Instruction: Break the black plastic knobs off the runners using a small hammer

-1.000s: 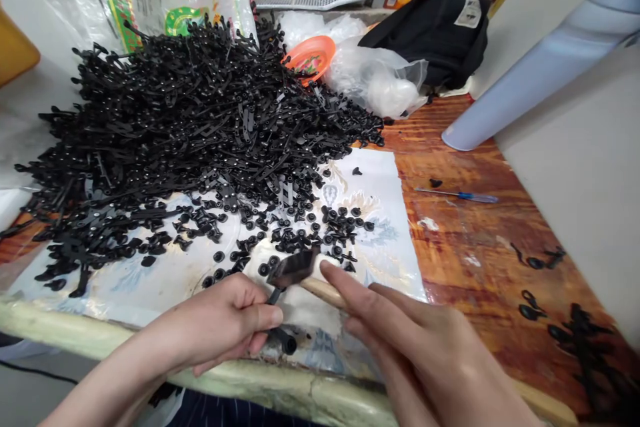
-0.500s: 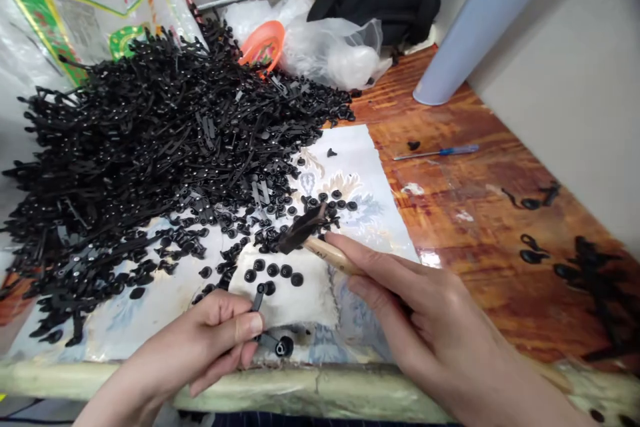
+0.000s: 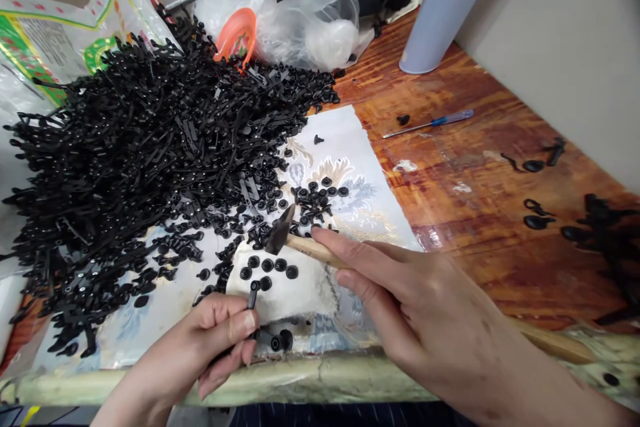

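Observation:
My right hand (image 3: 400, 300) is wrapped round the wooden handle of a hammer (image 3: 313, 248). Its dark head hangs over the far edge of a folded cream cloth pad (image 3: 295, 297). Several small round black caps (image 3: 267, 265) lie on that pad. In my left hand (image 3: 220, 337), thumb and fingers pinch a slim black plastic arm (image 3: 253, 297) with a ring at its upper end. Another part of black plastic with a round knob (image 3: 283, 340) sticks out to the right below those fingers; whether it joins the arm is hidden.
A big heap of black plastic parts (image 3: 150, 140) fills the left, before a printed sack (image 3: 55, 33). An orange dish (image 3: 237, 37) and clear plastic bags (image 3: 320, 33) stand behind. At right lie a screwdriver (image 3: 440, 121) and loose black pieces (image 3: 537, 213), near a grey-blue pipe (image 3: 445, 13).
The view has shifted slightly. The hammer head has turned and sits a little further left; my left hand still pinches the black arm, and the knobbed part has turned.

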A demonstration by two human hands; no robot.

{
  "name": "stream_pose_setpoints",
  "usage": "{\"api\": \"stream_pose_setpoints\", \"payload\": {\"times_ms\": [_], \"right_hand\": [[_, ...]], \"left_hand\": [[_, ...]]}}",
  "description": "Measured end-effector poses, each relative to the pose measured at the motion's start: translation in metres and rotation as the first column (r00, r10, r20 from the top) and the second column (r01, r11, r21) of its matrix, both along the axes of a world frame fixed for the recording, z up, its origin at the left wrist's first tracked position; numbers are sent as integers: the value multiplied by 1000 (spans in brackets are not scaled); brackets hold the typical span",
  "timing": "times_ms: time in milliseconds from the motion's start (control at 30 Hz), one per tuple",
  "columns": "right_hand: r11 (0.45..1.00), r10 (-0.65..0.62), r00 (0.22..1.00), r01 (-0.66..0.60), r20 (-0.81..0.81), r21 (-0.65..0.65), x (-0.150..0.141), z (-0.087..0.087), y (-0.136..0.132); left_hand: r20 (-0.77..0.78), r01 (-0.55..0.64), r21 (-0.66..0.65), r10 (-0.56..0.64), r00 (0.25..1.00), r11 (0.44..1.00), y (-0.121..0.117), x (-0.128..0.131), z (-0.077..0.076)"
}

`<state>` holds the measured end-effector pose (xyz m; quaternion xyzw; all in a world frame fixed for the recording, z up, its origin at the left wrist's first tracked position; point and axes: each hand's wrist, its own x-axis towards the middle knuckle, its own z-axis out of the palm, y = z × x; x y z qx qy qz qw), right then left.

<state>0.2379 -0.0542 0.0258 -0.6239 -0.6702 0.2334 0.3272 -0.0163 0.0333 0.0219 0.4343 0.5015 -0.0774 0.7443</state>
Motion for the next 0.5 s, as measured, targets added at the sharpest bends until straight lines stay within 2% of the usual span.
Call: {"api": "stream_pose_setpoints", "payload": {"times_ms": [233, 500], "right_hand": [[1000, 11, 1000, -11, 20, -22, 1, -1, -2], [1000, 6, 1000, -6, 2, -27, 0, 0, -2]], "left_hand": [[-51, 46, 22, -45, 998, 999, 2, 2, 5], [-188, 121, 52, -110, 976, 991, 3, 7, 13]]}}
